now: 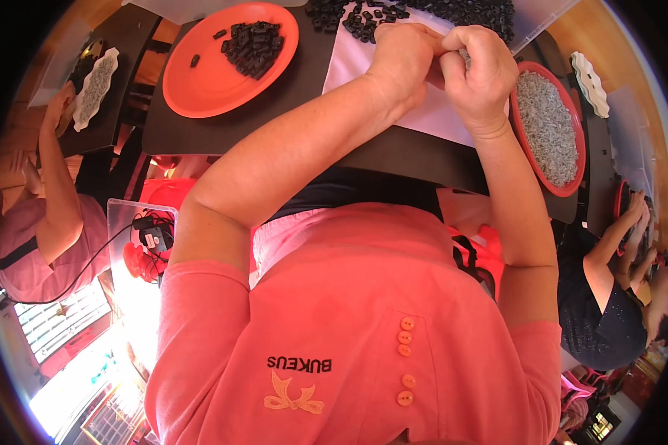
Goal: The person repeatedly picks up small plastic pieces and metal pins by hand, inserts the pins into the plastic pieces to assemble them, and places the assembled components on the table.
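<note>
My left hand [407, 65] and my right hand [479, 80] meet over a pale pink sheet [349, 63], their fingertips pinched together. What lies between the fingertips is hidden. A bit of silvery grey shows inside my curled right fingers, too small to name. Just beyond my hands spreads a pile of small black plastic pieces [378, 13]. Beside my right hand sits a red tray [521, 122] full of small silvery metal pieces [548, 126]. Left of my left forearm, a round red plate [193, 93] holds a heap of similar black pieces [252, 48].
The dark table [304, 111] runs under everything, its near edge close to my body. A clear plastic bin wall [545, 18] borders the black pile. At left, a person's arm [59, 178] reaches toward a white tray [96, 89]; other people work at right.
</note>
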`<control>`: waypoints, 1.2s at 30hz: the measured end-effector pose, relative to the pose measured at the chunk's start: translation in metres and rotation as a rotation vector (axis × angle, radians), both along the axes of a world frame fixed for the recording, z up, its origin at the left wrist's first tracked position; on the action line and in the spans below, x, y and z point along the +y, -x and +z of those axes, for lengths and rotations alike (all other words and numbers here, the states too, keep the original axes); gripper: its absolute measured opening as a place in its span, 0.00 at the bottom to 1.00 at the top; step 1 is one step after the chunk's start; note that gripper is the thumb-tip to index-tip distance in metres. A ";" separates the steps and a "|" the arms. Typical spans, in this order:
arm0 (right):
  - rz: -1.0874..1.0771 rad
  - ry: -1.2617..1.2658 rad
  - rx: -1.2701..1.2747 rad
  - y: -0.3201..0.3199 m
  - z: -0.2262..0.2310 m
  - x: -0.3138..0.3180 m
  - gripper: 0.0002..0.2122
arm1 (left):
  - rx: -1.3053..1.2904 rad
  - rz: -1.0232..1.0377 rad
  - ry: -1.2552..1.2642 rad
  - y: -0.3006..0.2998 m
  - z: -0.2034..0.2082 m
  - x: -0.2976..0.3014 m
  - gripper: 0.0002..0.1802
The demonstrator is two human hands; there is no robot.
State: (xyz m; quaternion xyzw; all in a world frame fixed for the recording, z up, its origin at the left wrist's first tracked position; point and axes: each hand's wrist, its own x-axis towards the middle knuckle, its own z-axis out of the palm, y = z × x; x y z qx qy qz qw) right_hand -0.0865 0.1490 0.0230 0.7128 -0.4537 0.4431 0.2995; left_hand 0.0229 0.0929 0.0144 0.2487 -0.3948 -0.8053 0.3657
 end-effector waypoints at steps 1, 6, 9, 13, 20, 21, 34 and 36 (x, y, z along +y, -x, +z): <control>-0.007 -0.013 -0.024 0.000 -0.001 0.000 0.12 | 0.001 -0.009 -0.005 0.000 0.001 0.000 0.03; 0.027 -0.122 -0.291 0.001 -0.010 0.004 0.13 | 0.028 -0.061 -0.049 0.000 0.003 -0.004 0.05; -0.007 -0.077 -0.381 0.004 -0.010 0.002 0.15 | 0.084 -0.097 -0.003 0.002 0.003 -0.007 0.07; 0.112 -0.171 -0.508 -0.002 -0.004 0.003 0.18 | -0.031 0.020 0.070 -0.007 0.014 -0.008 0.07; 0.265 -0.187 -0.878 0.032 0.011 0.012 0.11 | -0.466 0.392 0.757 -0.104 0.046 -0.038 0.07; 0.264 -0.175 -0.892 0.032 0.016 0.013 0.11 | -0.510 0.486 0.851 -0.120 0.039 -0.048 0.06; 0.327 -0.103 -1.178 0.039 0.039 0.025 0.05 | -0.663 0.116 1.650 0.019 0.006 -0.021 0.12; 0.309 -0.131 -1.205 0.043 0.038 0.028 0.05 | -0.741 0.051 1.736 0.043 -0.014 -0.014 0.15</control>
